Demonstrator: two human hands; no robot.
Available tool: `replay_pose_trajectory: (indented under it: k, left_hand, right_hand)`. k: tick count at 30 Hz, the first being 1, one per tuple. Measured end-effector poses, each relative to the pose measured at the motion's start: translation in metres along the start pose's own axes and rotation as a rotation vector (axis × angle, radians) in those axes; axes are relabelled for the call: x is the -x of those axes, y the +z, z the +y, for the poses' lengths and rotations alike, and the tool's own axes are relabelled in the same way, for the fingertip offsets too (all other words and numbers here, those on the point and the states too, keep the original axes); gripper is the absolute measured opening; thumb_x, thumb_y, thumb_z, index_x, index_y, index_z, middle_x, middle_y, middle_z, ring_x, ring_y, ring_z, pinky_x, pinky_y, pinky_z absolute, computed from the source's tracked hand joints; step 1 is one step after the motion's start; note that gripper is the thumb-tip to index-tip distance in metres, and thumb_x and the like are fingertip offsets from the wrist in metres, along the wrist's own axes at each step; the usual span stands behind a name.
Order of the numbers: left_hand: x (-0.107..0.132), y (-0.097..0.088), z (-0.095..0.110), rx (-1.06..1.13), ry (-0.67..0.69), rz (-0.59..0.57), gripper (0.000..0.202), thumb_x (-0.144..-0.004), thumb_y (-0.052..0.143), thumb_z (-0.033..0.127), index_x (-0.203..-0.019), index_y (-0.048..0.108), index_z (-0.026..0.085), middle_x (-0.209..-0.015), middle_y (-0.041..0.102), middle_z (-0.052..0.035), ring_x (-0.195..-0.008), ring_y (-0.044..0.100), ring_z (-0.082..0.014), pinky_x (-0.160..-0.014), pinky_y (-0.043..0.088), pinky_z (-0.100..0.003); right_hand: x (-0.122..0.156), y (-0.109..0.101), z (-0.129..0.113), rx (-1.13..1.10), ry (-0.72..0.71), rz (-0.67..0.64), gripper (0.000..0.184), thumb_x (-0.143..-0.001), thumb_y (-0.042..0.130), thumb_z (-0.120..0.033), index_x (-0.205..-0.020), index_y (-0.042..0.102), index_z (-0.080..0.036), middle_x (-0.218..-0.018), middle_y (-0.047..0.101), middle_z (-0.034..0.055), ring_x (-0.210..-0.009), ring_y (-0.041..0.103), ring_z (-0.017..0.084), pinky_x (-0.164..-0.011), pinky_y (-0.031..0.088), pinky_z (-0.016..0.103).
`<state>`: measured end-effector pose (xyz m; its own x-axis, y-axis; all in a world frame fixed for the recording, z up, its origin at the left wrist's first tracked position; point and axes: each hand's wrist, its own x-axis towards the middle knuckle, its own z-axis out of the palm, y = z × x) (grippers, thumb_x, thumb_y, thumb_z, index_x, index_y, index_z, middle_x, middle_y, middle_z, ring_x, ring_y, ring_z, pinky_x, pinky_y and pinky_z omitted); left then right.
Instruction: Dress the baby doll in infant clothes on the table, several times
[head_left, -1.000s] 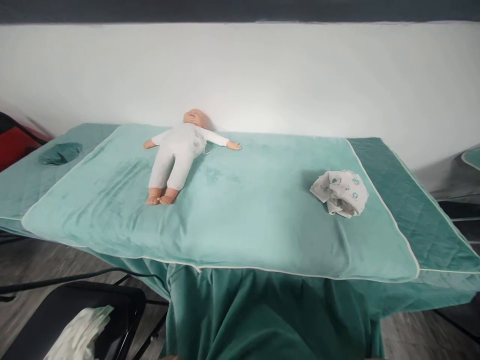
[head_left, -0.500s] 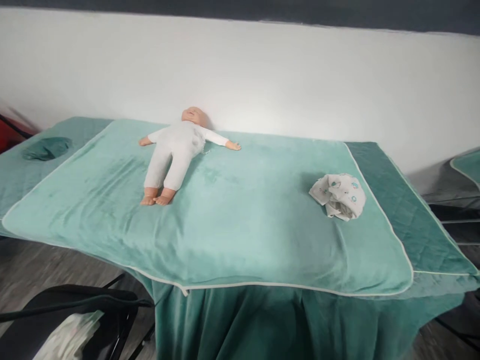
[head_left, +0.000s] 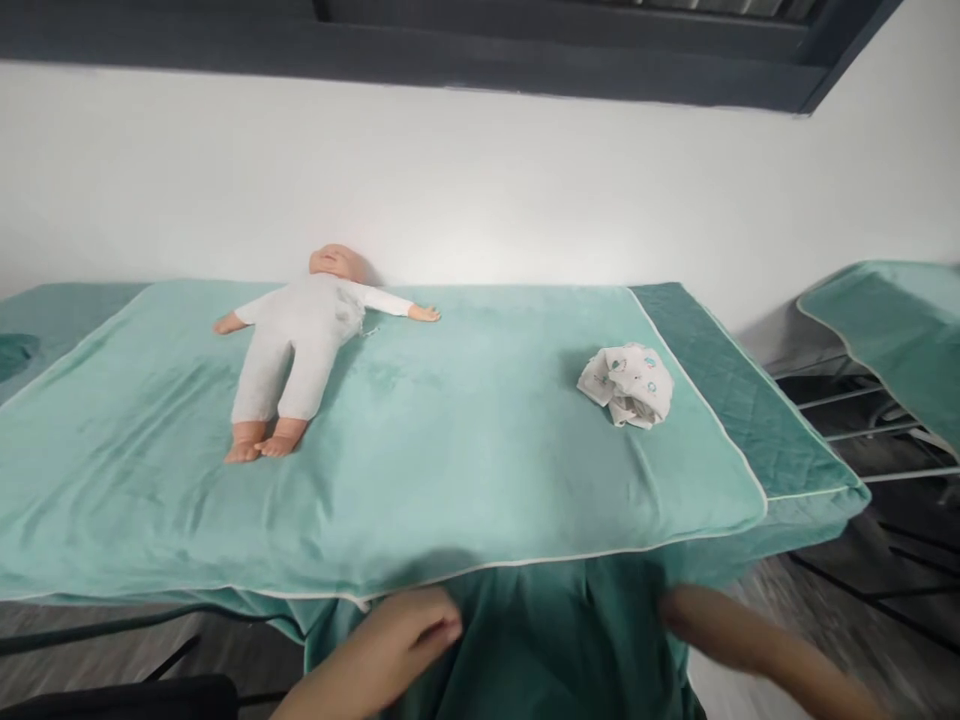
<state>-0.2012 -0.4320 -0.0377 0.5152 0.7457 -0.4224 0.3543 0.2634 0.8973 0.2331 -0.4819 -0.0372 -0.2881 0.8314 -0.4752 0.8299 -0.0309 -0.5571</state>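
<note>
A baby doll [head_left: 300,340] in a white suit lies on its back, arms spread, at the back left of a light teal blanket [head_left: 465,450] that covers a table. A crumpled white patterned cloth [head_left: 628,382] sits on the blanket's right side. My left hand [head_left: 409,635] is low at the table's front edge, fingers curled against the dark green drape [head_left: 555,640] hanging below the blanket. My right hand [head_left: 686,615] and forearm reach in from the lower right to the drape's right edge, blurred, with the fingers hidden. Both hands are well short of the doll and the cloth.
A white wall runs behind the table, with a dark frame above. The table's quilted dark green cover [head_left: 750,410] shows to the right of the blanket. Another teal-covered table [head_left: 892,330] stands at the right. A black chair [head_left: 112,695] is at the bottom left.
The view has swung right and tilted up. Both my hands have come up into view at the table's front edge. The doll and the cloth lie as before.
</note>
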Motion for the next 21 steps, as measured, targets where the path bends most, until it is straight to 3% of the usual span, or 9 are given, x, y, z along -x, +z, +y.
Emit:
replay_pose_trajectory:
  k: [2,4,6,8,10,13,17,19,21]
  left_hand:
    - [-0.044,-0.005,0.024,-0.109,0.099,0.005,0.034,-0.095,0.059,0.049,-0.082,0.073,0.021,-0.083,0.07,-0.0031,-0.083,0.062,-0.0187,-0.08,0.047,-0.03]
    - [-0.094,-0.007,0.049,-0.018,0.222,0.128,0.039,-0.095,0.057,0.051,-0.076,0.068,0.019,-0.074,0.065,-0.0028,-0.074,0.06,-0.0165,-0.074,0.047,-0.029]
    - [-0.146,-0.009,0.066,0.127,0.308,0.268,0.039,-0.092,0.06,0.053,-0.076,0.065,0.018,-0.07,0.062,-0.0024,-0.07,0.059,-0.015,-0.074,0.049,-0.029]
    - [-0.193,-0.011,0.076,0.305,0.306,0.338,0.039,-0.085,0.067,0.056,-0.081,0.064,0.017,-0.067,0.061,-0.0015,-0.063,0.058,-0.0134,-0.063,0.049,-0.028]
    - [-0.228,-0.016,0.079,0.412,0.318,0.357,0.041,-0.08,0.073,0.056,-0.088,0.066,0.017,-0.071,0.061,-0.0018,-0.062,0.058,-0.0132,-0.057,0.049,-0.027]
    - [-0.253,-0.026,0.08,0.516,0.346,0.385,0.044,-0.078,0.075,0.056,-0.092,0.065,0.016,-0.08,0.064,-0.0038,-0.067,0.062,-0.0141,-0.058,0.054,-0.028]
    - [-0.254,-0.033,0.081,0.63,0.403,0.336,0.055,-0.078,0.078,0.054,-0.116,0.064,0.017,-0.114,0.07,-0.0134,-0.102,0.07,-0.0243,-0.086,0.059,-0.043]
    - [-0.253,-0.031,0.081,0.542,0.491,0.364,0.072,-0.071,0.085,0.05,-0.132,0.059,0.021,-0.142,0.059,-0.0155,-0.128,0.06,-0.0302,-0.105,0.05,-0.048]
    - [-0.253,-0.026,0.08,0.351,0.583,0.488,0.091,-0.058,0.094,0.044,-0.139,0.057,0.023,-0.155,0.048,-0.0147,-0.144,0.045,-0.0337,-0.118,0.039,-0.045]
  right_hand:
    - [-0.036,-0.028,0.009,-0.038,-0.046,0.113,0.027,-0.099,0.055,-0.039,-0.09,0.074,-0.023,-0.087,0.074,0.0046,-0.078,0.07,0.022,-0.075,0.057,0.038]
    - [-0.067,-0.061,0.009,-0.034,-0.081,0.472,0.031,-0.1,0.05,-0.046,-0.112,0.07,-0.025,-0.112,0.074,0.009,-0.094,0.07,0.027,-0.087,0.057,0.044]
    - [-0.095,-0.092,0.005,0.097,-0.147,0.857,0.045,-0.094,0.058,-0.05,-0.131,0.06,-0.024,-0.132,0.066,0.0144,-0.118,0.064,0.033,-0.102,0.051,0.052]
    - [-0.125,-0.116,0.004,0.211,-0.181,1.077,0.066,-0.088,0.066,-0.051,-0.143,0.05,-0.019,-0.148,0.054,0.0202,-0.14,0.048,0.038,-0.115,0.04,0.058]
    - [-0.157,-0.129,0.005,0.195,-0.109,1.122,0.077,-0.081,0.071,-0.047,-0.146,0.046,-0.014,-0.151,0.05,0.0243,-0.141,0.046,0.04,-0.113,0.04,0.06]
    - [-0.2,-0.132,0.004,0.006,0.012,1.125,0.062,-0.079,0.065,-0.035,-0.137,0.055,-0.016,-0.138,0.061,0.0214,-0.126,0.058,0.037,-0.105,0.047,0.055]
    - [-0.231,-0.126,-0.029,-0.387,-0.086,1.163,0.048,-0.073,0.057,-0.026,-0.119,0.066,-0.018,-0.116,0.073,0.0122,-0.106,0.065,0.03,-0.096,0.051,0.047]
    - [-0.238,-0.129,-0.056,-0.517,-0.147,1.084,0.046,-0.069,0.058,-0.024,-0.114,0.069,-0.019,-0.108,0.075,0.0088,-0.1,0.066,0.027,-0.093,0.052,0.045]
    - [-0.246,-0.133,-0.081,-0.598,-0.228,0.964,0.044,-0.069,0.06,-0.025,-0.112,0.07,-0.02,-0.107,0.075,0.0065,-0.098,0.065,0.026,-0.092,0.052,0.043]
